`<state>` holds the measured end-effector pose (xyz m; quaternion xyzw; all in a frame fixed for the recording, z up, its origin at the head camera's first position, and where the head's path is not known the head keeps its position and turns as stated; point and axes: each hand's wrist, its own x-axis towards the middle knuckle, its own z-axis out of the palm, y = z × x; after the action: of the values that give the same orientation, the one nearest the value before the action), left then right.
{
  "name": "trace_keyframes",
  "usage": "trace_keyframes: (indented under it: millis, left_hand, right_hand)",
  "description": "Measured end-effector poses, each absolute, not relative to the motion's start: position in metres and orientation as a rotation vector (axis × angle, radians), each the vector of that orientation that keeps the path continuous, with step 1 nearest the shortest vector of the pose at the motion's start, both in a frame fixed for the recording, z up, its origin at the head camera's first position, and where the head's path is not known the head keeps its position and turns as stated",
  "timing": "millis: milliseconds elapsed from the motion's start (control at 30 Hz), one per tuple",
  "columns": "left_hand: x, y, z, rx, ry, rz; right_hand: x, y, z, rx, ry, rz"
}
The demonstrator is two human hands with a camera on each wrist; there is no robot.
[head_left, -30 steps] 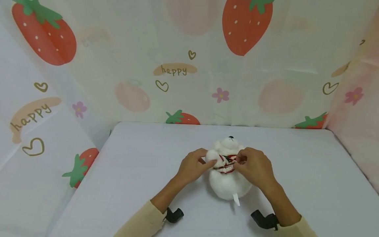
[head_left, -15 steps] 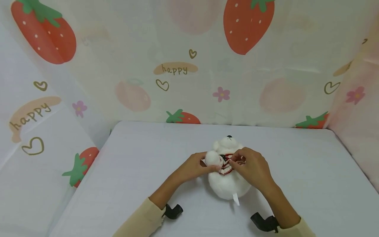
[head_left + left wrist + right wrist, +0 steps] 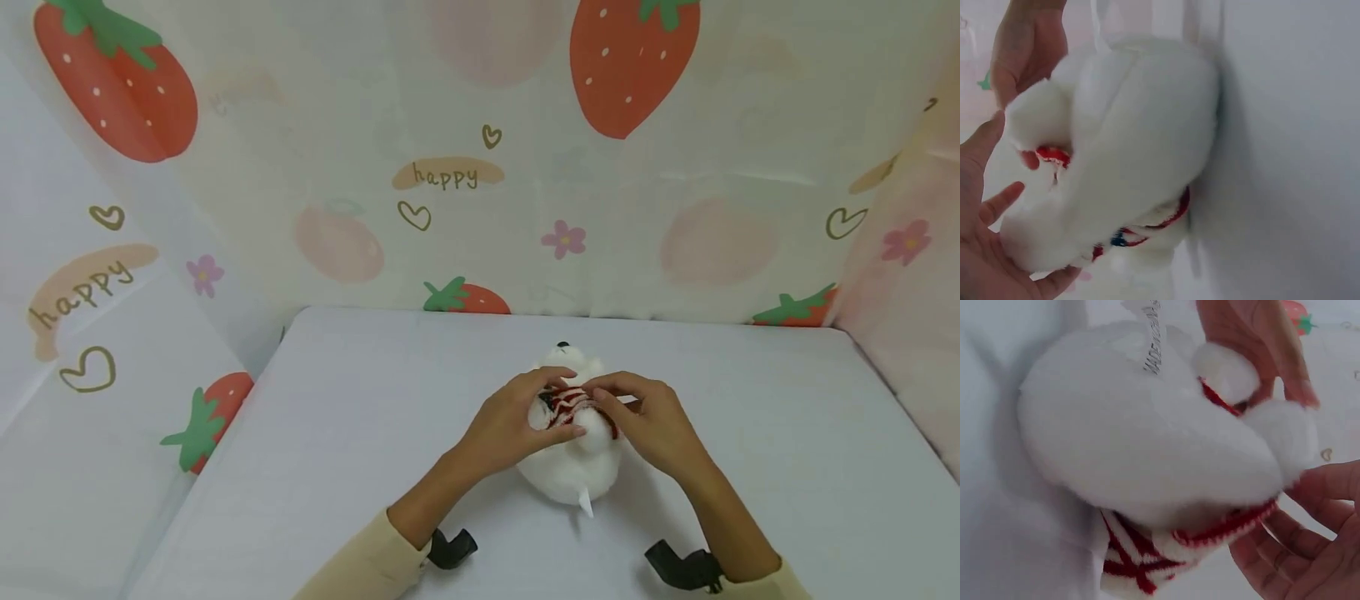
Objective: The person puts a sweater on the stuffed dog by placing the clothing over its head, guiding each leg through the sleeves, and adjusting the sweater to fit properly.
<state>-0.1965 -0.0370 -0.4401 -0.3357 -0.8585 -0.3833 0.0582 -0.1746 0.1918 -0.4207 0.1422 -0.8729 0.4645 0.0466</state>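
Observation:
A white plush toy (image 3: 572,467) lies on the white table (image 3: 360,433), nose pointing to the back wall. A red-and-white knitted garment (image 3: 567,403) is bunched round its upper body. My left hand (image 3: 553,408) grips the toy from the left, fingers over the top and thumb under the knit. My right hand (image 3: 597,392) pinches the garment's edge from the right. In the left wrist view the plush toy (image 3: 1141,156) fills the frame and my left hand (image 3: 991,219) cups it. The right wrist view has the knitted garment (image 3: 1141,562) under the toy's body beside my right hand (image 3: 1297,550).
Strawberry-printed fabric walls (image 3: 465,175) enclose the table at the back, left and right. Black wrist mounts (image 3: 450,547) sit on both cream-sleeved forearms near the front edge. A white label tag (image 3: 584,502) sticks out of the toy's near end.
The toy has rolled and shifted a little left. My left hand has moved from its side up over its top, and both hands have closed in on the knitted garment.

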Motion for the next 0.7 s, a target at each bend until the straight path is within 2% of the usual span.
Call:
trace_keyframes:
  millis: [433, 567, 700]
  left_hand:
    - [-0.194, -0.038, -0.434, -0.974, -2.615, -1.093]
    - [-0.194, -0.037, -0.434, -0.981, -2.613, -1.081]
    - [-0.193, -0.035, -0.434, -0.972, -2.599, -1.058]
  right_hand:
    - [-0.166, 0.186, -0.417, 0.418, -2.795, 0.926]
    - [-0.166, 0.178, -0.421, 0.407, -2.665, 0.952]
    - [-0.164, 0.175, -0.423, 0.541, -2.549, 1.011]
